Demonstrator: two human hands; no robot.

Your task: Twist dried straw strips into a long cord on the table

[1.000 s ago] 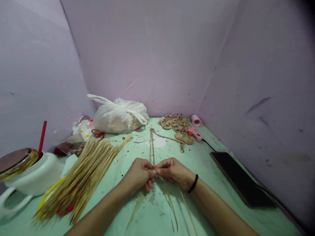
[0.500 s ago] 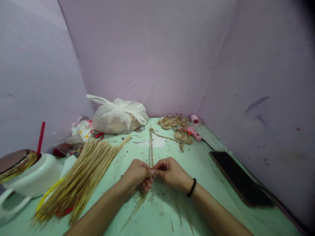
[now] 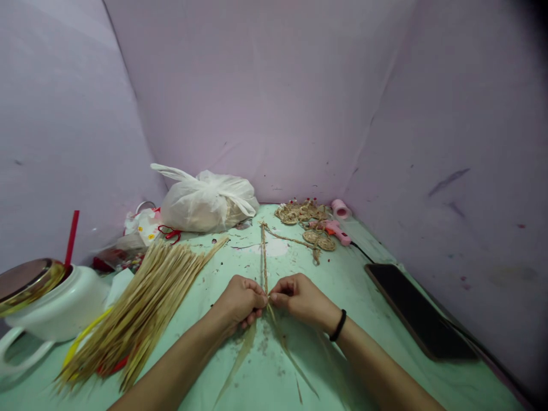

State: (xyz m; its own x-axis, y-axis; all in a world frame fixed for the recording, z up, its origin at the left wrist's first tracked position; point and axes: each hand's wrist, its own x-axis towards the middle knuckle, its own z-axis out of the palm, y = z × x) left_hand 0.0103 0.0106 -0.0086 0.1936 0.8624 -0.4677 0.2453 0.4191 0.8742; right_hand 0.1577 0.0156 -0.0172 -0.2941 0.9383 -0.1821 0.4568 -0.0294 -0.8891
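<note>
A thin braided straw cord [image 3: 264, 254] runs from the back of the table straight toward me. At its near end my left hand [image 3: 242, 301] pinches the strands between thumb and fingers. My right hand [image 3: 299, 299], with a black band on the wrist, is closed in a pinch right beside it, thumb and forefinger on the cord's end. Loose straw strands [image 3: 287, 345] hang from the pinch toward the front; one pale strand trails below the left hand. The fingertips hide the exact crossing of the strands.
Left lie a bundle of dry straw [image 3: 149, 302] and a white mug [image 3: 64, 308]. Behind sit a tied plastic bag [image 3: 209, 200], coiled straw pieces [image 3: 299, 212], a pink glue gun [image 3: 338, 232] and a pink roll [image 3: 340, 209]. A phone [image 3: 417, 308] rests at right.
My hands stay at the cord's near end, the right shifting slightly right. A pair of loose strands now shows between the hands, slanting to the front right.
</note>
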